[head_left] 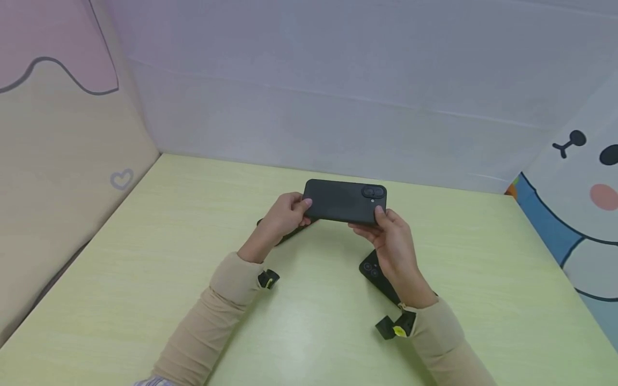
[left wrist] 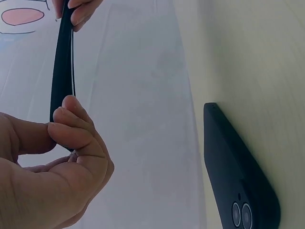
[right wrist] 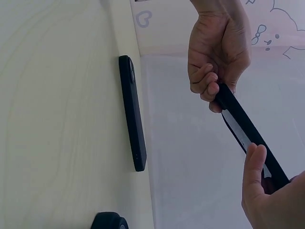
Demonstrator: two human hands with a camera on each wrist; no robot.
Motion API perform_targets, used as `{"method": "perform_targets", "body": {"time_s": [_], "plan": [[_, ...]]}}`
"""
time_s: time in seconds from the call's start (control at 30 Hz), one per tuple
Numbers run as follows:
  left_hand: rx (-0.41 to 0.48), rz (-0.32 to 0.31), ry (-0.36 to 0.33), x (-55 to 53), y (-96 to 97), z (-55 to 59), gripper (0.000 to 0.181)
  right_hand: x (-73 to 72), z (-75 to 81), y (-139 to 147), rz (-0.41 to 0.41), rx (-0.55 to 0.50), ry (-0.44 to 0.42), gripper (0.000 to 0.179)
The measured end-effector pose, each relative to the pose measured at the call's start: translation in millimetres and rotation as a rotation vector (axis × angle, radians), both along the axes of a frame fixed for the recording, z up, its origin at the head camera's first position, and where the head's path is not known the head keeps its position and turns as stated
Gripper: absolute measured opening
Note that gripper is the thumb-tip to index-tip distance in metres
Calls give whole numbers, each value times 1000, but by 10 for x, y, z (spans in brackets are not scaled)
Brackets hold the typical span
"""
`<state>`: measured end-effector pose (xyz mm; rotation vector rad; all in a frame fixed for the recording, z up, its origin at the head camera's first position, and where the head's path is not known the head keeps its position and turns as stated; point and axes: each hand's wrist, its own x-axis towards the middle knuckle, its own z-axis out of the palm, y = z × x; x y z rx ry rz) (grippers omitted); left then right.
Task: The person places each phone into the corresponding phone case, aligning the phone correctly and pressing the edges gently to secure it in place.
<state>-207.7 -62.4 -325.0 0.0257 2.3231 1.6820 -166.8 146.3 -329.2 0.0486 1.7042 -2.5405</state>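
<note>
A black smartphone [head_left: 338,201] is held lengthwise above the table, its back with a two-lens camera facing up in the head view. My left hand [head_left: 285,214] pinches its left end between thumb and curled fingers. My right hand [head_left: 396,246] grips the other end near the camera, thumb on the back and fingers below. In the right wrist view a pale strip shows along the phone's [right wrist: 248,126] underside. A second black phone [left wrist: 233,162] lies on the table near my left hand. Under my right wrist lies a third black phone [head_left: 381,279], partly hidden by the arm.
The pale yellow-green table [head_left: 299,321] is bordered by a whitish back wall [head_left: 338,107]. Side panels carry cartoon drawings, a heart [head_left: 122,179] at left and a face at right. Small black devices [head_left: 269,279] are strapped to both sleeves.
</note>
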Motion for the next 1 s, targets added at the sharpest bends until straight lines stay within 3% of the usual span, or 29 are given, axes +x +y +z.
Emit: {"method": "perform_targets", "body": {"time_s": [0.37, 0.6, 0.83, 1.0], "plan": [[97, 92, 7, -50, -29, -49, 37, 13, -3, -44, 42, -62, -1, 42], [124, 188, 24, -72, -73, -78, 36, 16, -21, -74, 149, 31, 31, 44], [60, 240, 128, -70, -114, -50, 34, 23, -36, -82, 248, 193, 16, 39], [68, 282, 176, -69, -148, -12, 33, 11, -42, -86, 291, 284, 4, 41]]}}
